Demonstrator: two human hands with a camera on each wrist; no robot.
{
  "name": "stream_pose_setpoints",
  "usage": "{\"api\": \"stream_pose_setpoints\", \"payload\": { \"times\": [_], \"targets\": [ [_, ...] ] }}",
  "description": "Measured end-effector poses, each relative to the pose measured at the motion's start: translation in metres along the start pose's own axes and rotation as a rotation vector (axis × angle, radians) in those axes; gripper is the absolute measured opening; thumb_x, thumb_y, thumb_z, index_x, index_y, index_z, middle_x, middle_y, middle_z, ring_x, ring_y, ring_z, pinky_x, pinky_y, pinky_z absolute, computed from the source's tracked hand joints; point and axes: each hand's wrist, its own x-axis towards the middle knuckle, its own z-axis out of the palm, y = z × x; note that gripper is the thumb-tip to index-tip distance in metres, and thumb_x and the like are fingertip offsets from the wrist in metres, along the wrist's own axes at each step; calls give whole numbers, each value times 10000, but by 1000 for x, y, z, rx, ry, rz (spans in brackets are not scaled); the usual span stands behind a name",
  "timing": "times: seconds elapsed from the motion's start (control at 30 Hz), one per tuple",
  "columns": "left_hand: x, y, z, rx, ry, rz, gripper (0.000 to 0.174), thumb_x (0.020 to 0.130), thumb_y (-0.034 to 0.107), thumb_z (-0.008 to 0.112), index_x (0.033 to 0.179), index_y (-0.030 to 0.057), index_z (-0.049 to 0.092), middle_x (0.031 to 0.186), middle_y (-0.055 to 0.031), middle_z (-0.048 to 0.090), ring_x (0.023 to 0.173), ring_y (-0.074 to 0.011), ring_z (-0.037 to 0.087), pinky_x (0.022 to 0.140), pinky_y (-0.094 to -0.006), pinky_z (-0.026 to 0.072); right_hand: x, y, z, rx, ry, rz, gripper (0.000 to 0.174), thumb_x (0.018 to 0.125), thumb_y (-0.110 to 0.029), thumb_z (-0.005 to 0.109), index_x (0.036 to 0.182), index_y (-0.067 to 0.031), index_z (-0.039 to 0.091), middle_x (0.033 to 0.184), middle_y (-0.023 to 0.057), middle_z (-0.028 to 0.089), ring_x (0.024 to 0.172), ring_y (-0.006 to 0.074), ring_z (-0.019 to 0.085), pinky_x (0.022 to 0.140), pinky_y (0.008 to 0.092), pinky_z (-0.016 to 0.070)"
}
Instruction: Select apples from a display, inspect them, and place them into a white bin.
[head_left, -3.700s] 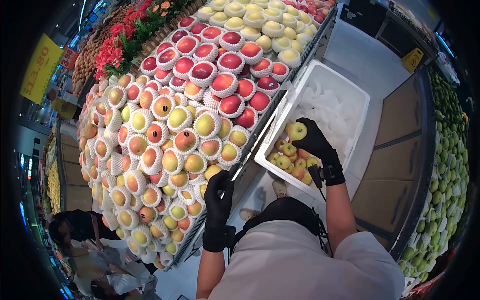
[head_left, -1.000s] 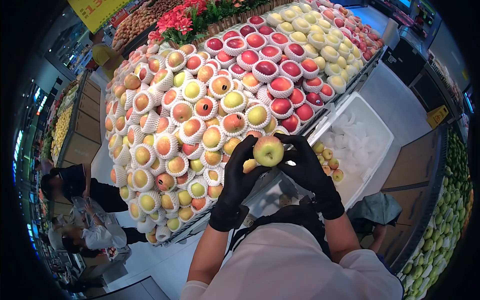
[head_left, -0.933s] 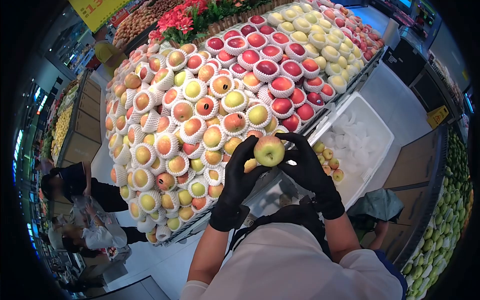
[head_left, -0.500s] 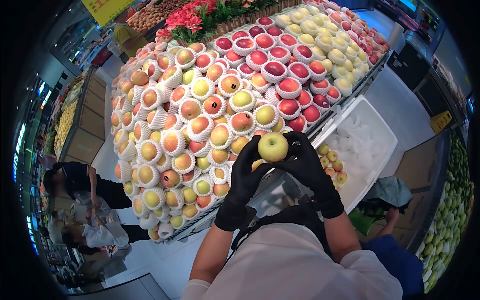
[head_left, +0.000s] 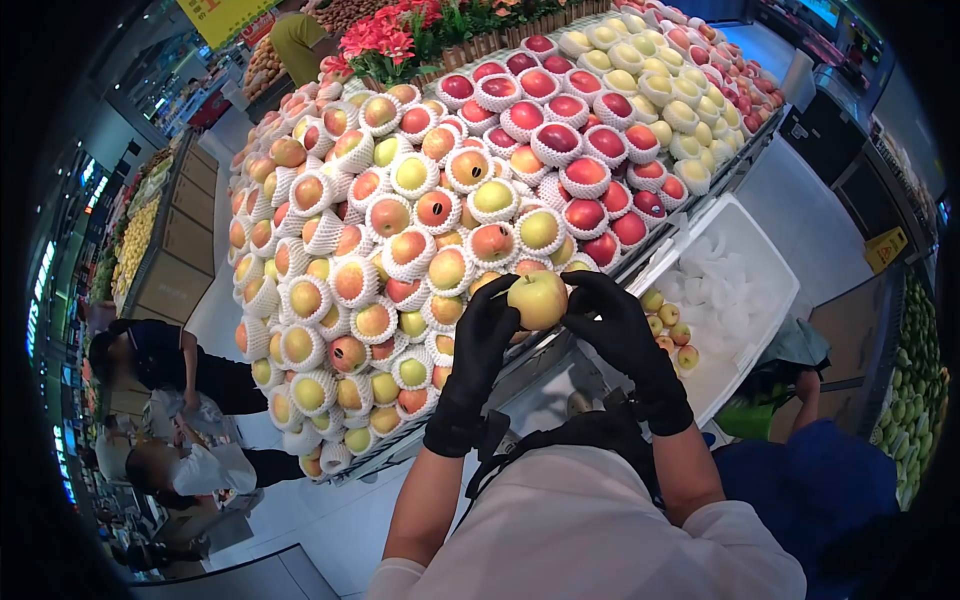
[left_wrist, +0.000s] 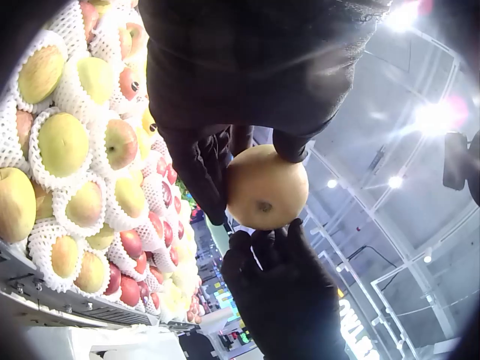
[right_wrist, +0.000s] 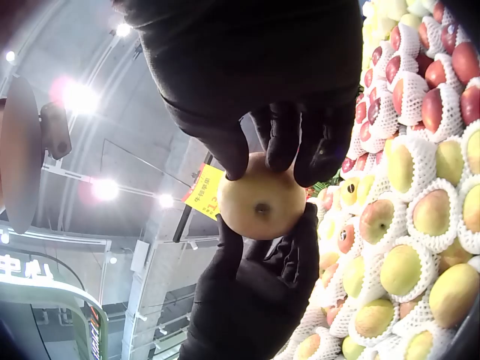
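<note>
A yellow-green apple point(head_left: 540, 299) is held between both black-gloved hands in front of the body, its stem facing up in the head view. My left hand point(head_left: 486, 335) grips it from the left with thumb and fingers. On the other side my right hand point(head_left: 622, 325) pinches it with the fingertips. From below, both the left wrist view and the right wrist view show the dark blossom end of the apple point(left_wrist: 268, 187) point(right_wrist: 262, 196). Just beyond the hands rises a heap of yellow-red apples point(head_left: 408, 250) in white foam nets.
Right of the hands stands a white foam box point(head_left: 752, 335) with loose apples point(head_left: 672, 325) and foam nets point(head_left: 720, 285). Red apples point(head_left: 560, 135) in nets lie farther back. A person in dark blue point(head_left: 810, 495) is close on the right; other people point(head_left: 190, 470) stand at left.
Earlier my right hand picked an apple at the foam box while the left lay at the display edge. Since then both hands hold it, and it has turned from blossom end to stem up.
</note>
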Motion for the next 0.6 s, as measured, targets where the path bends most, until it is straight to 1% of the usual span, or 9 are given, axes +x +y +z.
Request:
{"api": "stream_pose_setpoints", "payload": {
  "times": [0.1,0.13,0.2,0.23,0.3,0.33,0.4,0.53,0.6],
  "targets": [
    [1,-5,-1,-130,-9,-126,399,1016,286,495,1238,-44,528,1152,-152,629,982,-225,680,826,-339,564,1,7,2,61,19,7,409,832,-62,723,1217,-24,593,989,63,662,856,125,648,788,278,528],
    [1,-6,-2,-140,-46,-148,401,1022,313,481,1216,-34,533,1088,-148,643,889,-216,681,776,-326,565,2,9,3,91,26,6,406,836,-67,722,1218,-21,591,991,64,662,849,123,648,783,278,529],
    [1,-8,-3,-158,-117,-193,414,1033,366,454,1174,-13,544,959,-140,671,701,-200,683,676,-300,566,2,8,3,120,47,87,395,847,-79,716,1215,-15,589,1008,71,662,842,120,647,769,277,533],
    [2,-9,-2,-152,-106,-241,426,1034,390,436,1143,-5,553,903,-129,672,679,-189,675,646,-288,554,3,7,3,134,57,128,390,852,-85,713,1214,-12,588,1017,75,663,838,119,647,762,277,535],
    [4,-11,1,-139,-83,-336,462,1036,438,401,1082,11,572,790,-108,673,634,-168,660,587,-265,531,5,17,3,100,73,115,379,873,-121,699,1217,-8,586,1006,79,666,810,118,650,726,274,536],
    [4,-11,3,-138,-96,-361,502,1040,462,364,1071,13,587,765,-94,670,605,-155,648,550,-254,518,6,19,2,82,81,107,376,883,-139,692,1219,-7,586,1000,81,668,795,118,652,709,272,537],
    [4,-10,6,-135,-121,-411,591,1047,510,288,1050,18,616,714,-66,663,547,-128,624,478,-232,493,7,18,2,102,62,169,373,904,-173,671,1225,-4,584,967,79,669,759,119,654,675,270,532],
    [5,-8,9,-64,-103,-472,605,1047,516,276,1036,18,619,692,-60,651,513,-121,602,447,-225,464,5,14,1,86,50,201,372,933,-222,634,1231,-4,587,910,66,664,695,122,651,628,267,521],
    [5,-9,8,-58,-110,-468,598,1048,510,281,1038,17,621,691,-58,652,509,-114,598,449,-221,459,5,16,1,126,50,192,371,923,-195,645,1237,-8,581,919,67,665,690,125,650,629,265,521]
  ]
}}
